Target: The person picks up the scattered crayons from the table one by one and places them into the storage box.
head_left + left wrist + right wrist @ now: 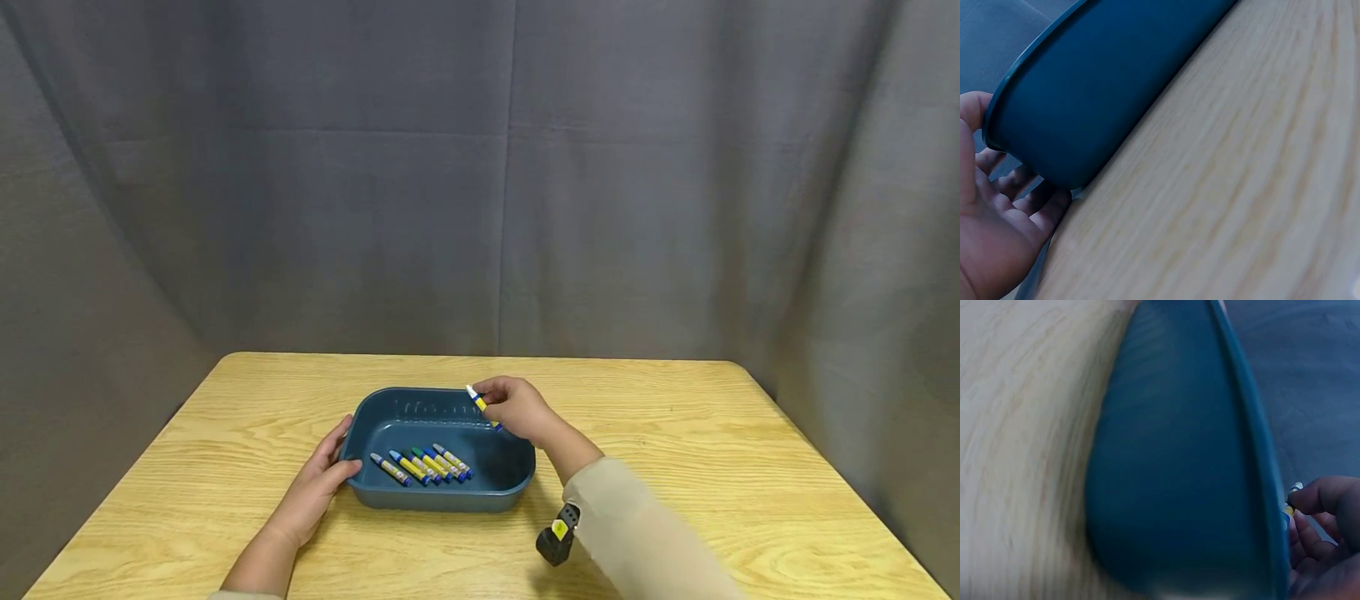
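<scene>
A dark teal plastic tray point(442, 501) with rounded corners stands on the table, and several crayons point(423, 465) lie side by side in its front left part. My left hand point(318, 483) holds the tray's left end, thumb at the rim; in the left wrist view its fingers point(1050, 212) reach along the outer wall. Over the back right corner of the tray, my right hand point(517, 408) pinches a white-tipped crayon point(477, 399) with a yellow and blue wrapper. In the right wrist view that crayon shows just past the rim, partly hidden by it.
The light wood table point(750, 483) extends around the tray on all sides. Grey curtains point(375, 208) hang behind and beside it. A black device with a yellow mark point(557, 533) is attached at my right sleeve.
</scene>
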Available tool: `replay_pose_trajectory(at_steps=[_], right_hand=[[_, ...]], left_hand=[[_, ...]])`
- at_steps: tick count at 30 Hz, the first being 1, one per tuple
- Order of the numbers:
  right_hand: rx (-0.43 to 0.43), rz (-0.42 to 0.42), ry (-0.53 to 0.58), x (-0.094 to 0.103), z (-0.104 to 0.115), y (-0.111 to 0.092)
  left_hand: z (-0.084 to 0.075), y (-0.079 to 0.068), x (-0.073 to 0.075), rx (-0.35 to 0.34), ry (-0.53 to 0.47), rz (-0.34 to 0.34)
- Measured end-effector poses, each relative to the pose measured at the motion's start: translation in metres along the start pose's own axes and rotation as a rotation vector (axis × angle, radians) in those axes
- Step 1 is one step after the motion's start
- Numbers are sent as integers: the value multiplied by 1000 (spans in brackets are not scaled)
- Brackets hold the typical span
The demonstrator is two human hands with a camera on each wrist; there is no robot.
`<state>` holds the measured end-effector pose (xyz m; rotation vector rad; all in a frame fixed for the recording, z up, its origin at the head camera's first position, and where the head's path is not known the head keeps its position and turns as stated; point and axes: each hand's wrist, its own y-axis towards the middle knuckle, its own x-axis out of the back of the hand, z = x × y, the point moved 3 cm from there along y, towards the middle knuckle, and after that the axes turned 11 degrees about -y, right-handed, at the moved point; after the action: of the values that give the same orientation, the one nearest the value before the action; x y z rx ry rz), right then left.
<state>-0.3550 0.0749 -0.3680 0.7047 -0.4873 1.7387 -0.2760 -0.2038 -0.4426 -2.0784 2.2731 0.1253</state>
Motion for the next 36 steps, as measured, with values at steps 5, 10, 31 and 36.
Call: replay_pose_trajectory(at_steps=[5, 10, 31, 36], right_hand=[[20, 53, -8, -15, -1, 4], [42, 117, -48, -27, -1, 4], [47, 199, -332, -54, 0, 6], [56, 195, -359, -54, -1, 5]], left_hand=[[-1, -1, -3, -6, -7, 9], [-1, -1, -4, -1, -2, 7], [-1, -1, -7, 7, 3, 6], [-1, -1, -7, 14, 9, 4]])
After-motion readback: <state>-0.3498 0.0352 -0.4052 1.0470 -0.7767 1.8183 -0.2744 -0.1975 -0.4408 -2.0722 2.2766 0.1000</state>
